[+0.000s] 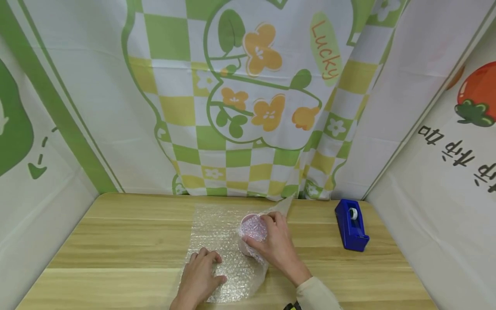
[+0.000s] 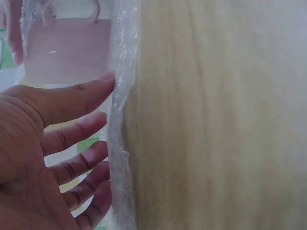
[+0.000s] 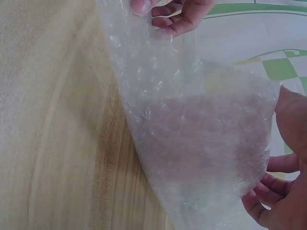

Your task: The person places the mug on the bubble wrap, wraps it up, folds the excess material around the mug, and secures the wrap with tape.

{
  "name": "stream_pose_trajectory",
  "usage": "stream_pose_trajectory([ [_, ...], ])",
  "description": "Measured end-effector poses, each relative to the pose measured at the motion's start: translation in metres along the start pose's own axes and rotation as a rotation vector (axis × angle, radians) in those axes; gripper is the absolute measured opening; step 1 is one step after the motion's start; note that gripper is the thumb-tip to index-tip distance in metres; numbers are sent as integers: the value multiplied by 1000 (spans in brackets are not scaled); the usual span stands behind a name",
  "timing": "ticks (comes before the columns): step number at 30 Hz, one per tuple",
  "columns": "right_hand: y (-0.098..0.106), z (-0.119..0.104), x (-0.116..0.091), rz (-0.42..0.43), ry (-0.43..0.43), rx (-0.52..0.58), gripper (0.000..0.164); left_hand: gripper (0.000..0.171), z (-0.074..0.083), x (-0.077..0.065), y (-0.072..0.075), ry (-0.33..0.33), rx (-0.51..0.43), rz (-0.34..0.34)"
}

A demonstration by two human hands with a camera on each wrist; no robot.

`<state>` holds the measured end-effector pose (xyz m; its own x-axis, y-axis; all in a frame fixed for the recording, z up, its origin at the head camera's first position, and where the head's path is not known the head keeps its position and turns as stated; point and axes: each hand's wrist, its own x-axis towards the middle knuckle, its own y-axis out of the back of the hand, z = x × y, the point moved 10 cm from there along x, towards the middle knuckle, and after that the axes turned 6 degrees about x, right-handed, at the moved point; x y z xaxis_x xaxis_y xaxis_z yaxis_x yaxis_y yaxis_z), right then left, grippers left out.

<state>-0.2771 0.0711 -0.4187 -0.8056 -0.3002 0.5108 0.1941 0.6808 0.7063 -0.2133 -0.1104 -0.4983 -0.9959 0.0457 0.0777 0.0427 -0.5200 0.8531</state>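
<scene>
A pink mug (image 1: 244, 248) stands on a sheet of clear bubble wrap (image 1: 213, 226), and its mouth looks stuffed with crumpled clear wrap. My right hand (image 1: 277, 241) grips the mug near its rim, holding a flap of wrap against its side. Through that flap the mug (image 3: 206, 139) shows blurred in the right wrist view. In the left wrist view the mug's handle (image 2: 96, 10) is partly visible. My left hand (image 1: 199, 275) rests on the near left part of the sheet, fingers spread and loosely bent, apart from the mug.
A blue tape dispenser (image 1: 351, 226) with a roll of tape stands at the right of the wooden table (image 1: 135, 241). A patterned cloth (image 1: 240, 168) hangs along the table's back edge, with printed white cloths on both sides.
</scene>
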Motion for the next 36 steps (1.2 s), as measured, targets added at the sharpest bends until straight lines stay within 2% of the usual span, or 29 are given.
stream_pose_trajectory([
  [5, 0, 1, 0, -6, -45, 21, 65, 41, -4, 3, 5, 12, -65, -14],
  [10, -1, 2, 1, -14, -76, 20, 64, 45, -12, 12, 16, 48, -80, 15],
  [17, -1, 2, 1, -11, -87, 27, 64, 61, -36, 31, 36, 185, -99, 112],
  [22, -2, 3, 0, -13, -89, 26, 66, 72, -54, 43, 39, 261, -119, 114],
  [29, -3, 4, 0, -9, -113, 23, 67, 80, -63, 58, 34, 306, -266, 58],
  [36, -2, 2, 0, 9, -94, 7, 65, 82, -71, 68, 33, 339, -416, 62],
])
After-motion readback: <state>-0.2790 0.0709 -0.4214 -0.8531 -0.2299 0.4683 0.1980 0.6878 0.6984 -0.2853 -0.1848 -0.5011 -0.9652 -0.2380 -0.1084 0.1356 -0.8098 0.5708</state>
